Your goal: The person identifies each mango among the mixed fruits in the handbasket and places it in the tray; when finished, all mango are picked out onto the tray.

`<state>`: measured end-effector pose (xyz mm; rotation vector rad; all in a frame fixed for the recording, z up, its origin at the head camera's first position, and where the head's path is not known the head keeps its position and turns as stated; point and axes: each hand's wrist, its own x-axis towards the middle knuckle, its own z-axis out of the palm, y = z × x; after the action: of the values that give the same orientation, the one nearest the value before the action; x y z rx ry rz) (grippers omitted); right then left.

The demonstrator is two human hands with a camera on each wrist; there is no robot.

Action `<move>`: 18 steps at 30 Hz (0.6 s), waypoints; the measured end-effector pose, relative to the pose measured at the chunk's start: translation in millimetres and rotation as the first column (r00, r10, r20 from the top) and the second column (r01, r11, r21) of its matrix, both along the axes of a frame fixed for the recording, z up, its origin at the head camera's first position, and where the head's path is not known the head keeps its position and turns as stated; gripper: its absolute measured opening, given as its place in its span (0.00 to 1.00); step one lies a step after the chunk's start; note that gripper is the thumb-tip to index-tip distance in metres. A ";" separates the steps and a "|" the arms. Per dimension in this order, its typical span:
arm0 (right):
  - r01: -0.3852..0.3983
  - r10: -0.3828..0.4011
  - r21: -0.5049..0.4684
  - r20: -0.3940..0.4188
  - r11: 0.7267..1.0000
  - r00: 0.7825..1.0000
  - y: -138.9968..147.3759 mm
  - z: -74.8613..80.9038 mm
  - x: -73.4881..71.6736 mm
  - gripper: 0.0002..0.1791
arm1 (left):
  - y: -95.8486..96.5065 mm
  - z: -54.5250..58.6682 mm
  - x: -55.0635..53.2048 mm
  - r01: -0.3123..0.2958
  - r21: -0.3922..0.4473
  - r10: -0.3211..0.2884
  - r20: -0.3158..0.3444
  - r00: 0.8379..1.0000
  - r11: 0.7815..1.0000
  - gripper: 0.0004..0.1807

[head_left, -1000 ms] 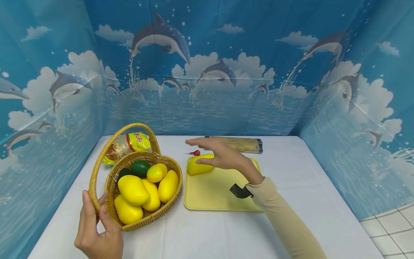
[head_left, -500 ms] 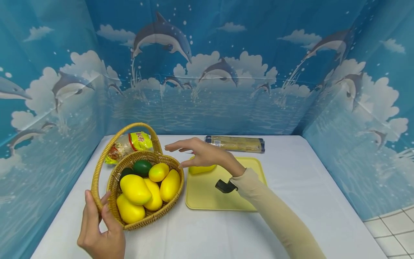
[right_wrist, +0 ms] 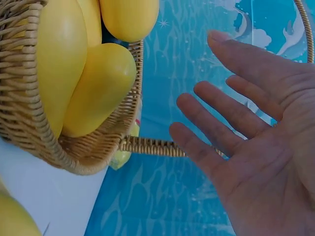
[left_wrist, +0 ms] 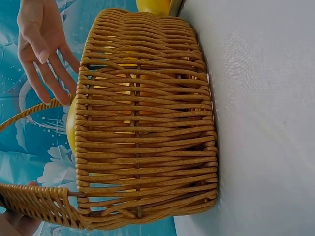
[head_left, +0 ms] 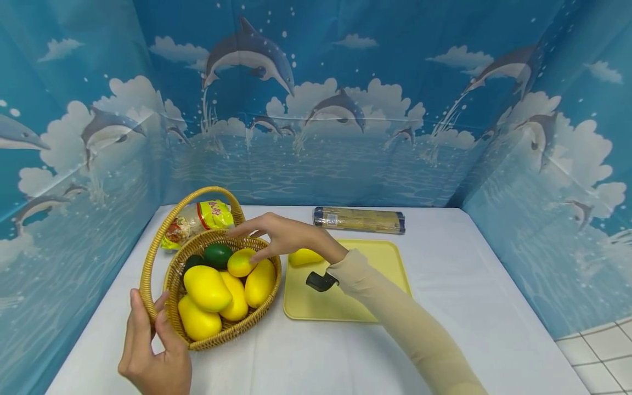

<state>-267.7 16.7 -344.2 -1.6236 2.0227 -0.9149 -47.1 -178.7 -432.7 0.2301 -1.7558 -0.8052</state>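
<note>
A wicker basket (head_left: 242, 328) at the left holds several yellow mangoes (head_left: 207, 289), a smaller yellow fruit (head_left: 239, 264) and dark green fruits (head_left: 217, 255). My left hand (head_left: 157, 354) grips the lower left end of its arched handle (head_left: 148, 258). Over the basket's right rim hovers my right hand (head_left: 283, 236), its fingers extended and nothing held. In the right wrist view the right palm (right_wrist: 275, 157) faces the mangoes with a gap between. The left wrist view shows mostly the woven side (left_wrist: 147, 128); the left fingers (left_wrist: 24, 223) appear at its lower corner.
To the right lies a pale yellow tray (head_left: 345, 310) with one mango (head_left: 304, 257) at its upper left. A long clear-wrapped package (head_left: 360, 220) lies behind it. A yellow food bag (head_left: 190, 224) lies behind the basket. Dolphin-print curtains surround the white table.
My right hand has moved left from above the tray's mango to over the basket, staying extended. My left hand keeps hold of the handle.
</note>
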 end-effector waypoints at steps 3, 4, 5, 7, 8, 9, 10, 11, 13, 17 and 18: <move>-0.008 0.008 0.017 0.021 1.000 1.000 -8.7 -0.2 -0.8 0.39 | -0.4 -0.3 0.5 0.001 -0.004 -0.001 0.007 1.000 1.000 0.29; -0.012 0.012 0.022 0.024 1.000 1.000 -11.6 0.2 -0.9 0.40 | -0.3 -0.1 0.6 0.002 -0.004 -0.002 0.005 1.000 1.000 0.28; -0.016 0.015 0.026 0.026 1.000 1.000 -14.7 0.2 -1.1 0.41 | 0.1 0.4 0.5 0.006 -0.005 -0.006 0.001 1.000 1.000 0.28; -0.028 0.027 0.031 0.040 0.999 0.999 -21.1 0.7 -1.2 0.42 | 0.7 1.7 0.2 0.011 -0.006 -0.011 -0.011 1.000 1.000 0.27; -0.036 0.034 0.034 0.046 0.999 0.998 -24.6 0.8 -1.3 0.42 | 1.0 2.4 0.0 0.013 -0.006 -0.013 -0.018 1.000 1.000 0.27; -0.046 0.044 0.035 0.052 0.998 0.998 -28.1 0.7 -1.5 0.42 | 1.4 3.2 -0.3 0.014 -0.005 -0.014 -0.024 1.000 1.000 0.27; -0.059 0.057 0.035 0.056 0.998 0.997 -31.8 0.4 -1.6 0.43 | 1.7 3.9 -0.5 0.015 -0.004 -0.016 -0.031 0.999 1.000 0.26; -0.068 0.065 0.038 0.066 0.997 0.996 -35.1 0.1 -1.6 0.43 | 1.9 4.5 -0.7 0.017 -0.003 -0.018 -0.038 0.999 1.000 0.26; -0.078 0.074 0.056 0.067 0.995 0.995 -41.5 -0.6 -1.7 0.44 | 2.2 5.1 -0.5 0.017 -0.002 -0.017 -0.040 0.999 1.000 0.26; -0.085 0.082 0.092 0.045 0.992 0.996 -51.5 -2.9 -1.3 0.46 | 2.0 4.7 0.9 0.015 -0.003 -0.015 -0.025 1.000 1.000 0.27; -0.086 0.083 0.099 0.039 0.991 0.996 -53.6 -3.4 -1.1 0.46 | 1.7 4.4 1.2 0.014 -0.003 -0.014 -0.019 1.000 1.000 0.28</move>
<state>-268.9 -37.0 -347.5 -1.6139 1.9289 -0.7928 -45.8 -177.0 -428.3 0.2077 -1.7424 -0.8120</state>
